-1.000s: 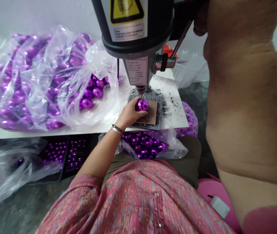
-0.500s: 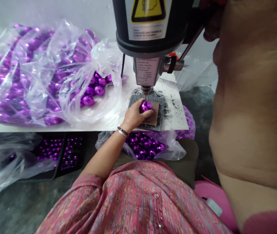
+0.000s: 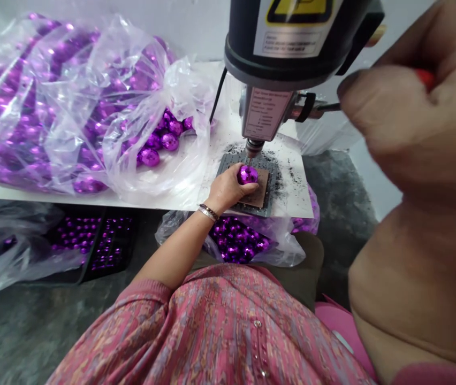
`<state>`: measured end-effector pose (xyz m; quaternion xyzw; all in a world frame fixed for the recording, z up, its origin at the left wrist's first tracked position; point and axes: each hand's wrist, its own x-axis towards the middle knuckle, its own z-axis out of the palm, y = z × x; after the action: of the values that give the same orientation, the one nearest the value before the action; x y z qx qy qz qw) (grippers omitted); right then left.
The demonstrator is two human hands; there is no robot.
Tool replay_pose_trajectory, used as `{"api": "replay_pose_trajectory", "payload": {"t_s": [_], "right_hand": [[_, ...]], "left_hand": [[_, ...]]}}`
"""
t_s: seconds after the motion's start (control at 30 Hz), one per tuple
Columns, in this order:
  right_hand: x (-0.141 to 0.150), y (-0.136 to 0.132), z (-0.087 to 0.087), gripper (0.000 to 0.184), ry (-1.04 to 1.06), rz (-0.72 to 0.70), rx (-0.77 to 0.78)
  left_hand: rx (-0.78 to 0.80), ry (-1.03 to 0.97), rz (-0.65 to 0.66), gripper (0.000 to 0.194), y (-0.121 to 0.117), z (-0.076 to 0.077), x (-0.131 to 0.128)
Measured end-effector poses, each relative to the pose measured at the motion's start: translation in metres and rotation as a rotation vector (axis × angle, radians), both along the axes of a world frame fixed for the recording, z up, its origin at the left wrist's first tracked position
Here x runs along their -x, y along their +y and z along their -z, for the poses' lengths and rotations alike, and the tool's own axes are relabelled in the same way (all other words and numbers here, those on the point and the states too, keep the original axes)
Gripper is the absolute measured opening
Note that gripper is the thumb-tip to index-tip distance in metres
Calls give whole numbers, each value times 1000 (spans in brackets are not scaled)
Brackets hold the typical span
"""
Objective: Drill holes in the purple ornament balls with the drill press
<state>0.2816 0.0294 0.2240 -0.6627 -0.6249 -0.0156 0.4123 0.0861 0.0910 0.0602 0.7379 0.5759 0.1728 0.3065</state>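
My left hand (image 3: 228, 190) grips a shiny purple faceted ball (image 3: 248, 174), thumb in front and fingers behind it. The ball rests on a brown square block (image 3: 257, 199) on the dark metal base (image 3: 267, 206) of a bench drill press (image 3: 270, 69). Just above the ball is the chuck (image 3: 254, 147), with a thin bit pointing down at it; whether the tip touches cannot be made out. At the right, large and close to the camera, my right hand (image 3: 408, 107) is wrapped round the press's feed lever (image 3: 328, 107), a bit of red showing between its fingers.
A big clear plastic bag (image 3: 71, 107) of purple balls lies on the white table (image 3: 188, 200) at the left, several balls spilling from its mouth. Dark shavings surround the base. Below the table edge are another bag of balls (image 3: 240, 240) and black trays (image 3: 107, 248) of purple pieces.
My right hand has come down with the lever, which has swung from pointing up to nearly level. My left hand still holds the ball on the block. The camera view has shifted and tilted slightly.
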Motion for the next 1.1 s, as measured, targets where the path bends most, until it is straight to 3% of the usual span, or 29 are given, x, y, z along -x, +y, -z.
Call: {"api": "replay_pose_trajectory", "payload": {"t_s": [0.1, 0.2, 0.27, 0.4, 0.47, 0.67, 1.1], "right_hand": [[26, -25, 1, 28, 69, 24, 103], [36, -36, 8, 37, 162, -72, 122], [36, -37, 18, 50, 173, -121, 83], [39, -31, 38, 81, 225, -79, -83], [44, -27, 44, 86, 236, -57, -142], [51, -21, 60, 67, 154, 52, -245], [44, -9, 89, 58, -49, -5, -531]], "left_hand": [[1, -12, -3, 45, 0, -1, -1], [-5, -14, 1, 43, -1, -2, -1], [-7, -16, 4, 41, -1, -2, -1], [-12, -30, 8, 39, -1, 0, 0], [-17, -37, 10, 36, -1, 1, 0], [-33, -37, 24, 31, -2, 1, 1], [-25, -32, 12, 31, -4, 1, -1]]}}
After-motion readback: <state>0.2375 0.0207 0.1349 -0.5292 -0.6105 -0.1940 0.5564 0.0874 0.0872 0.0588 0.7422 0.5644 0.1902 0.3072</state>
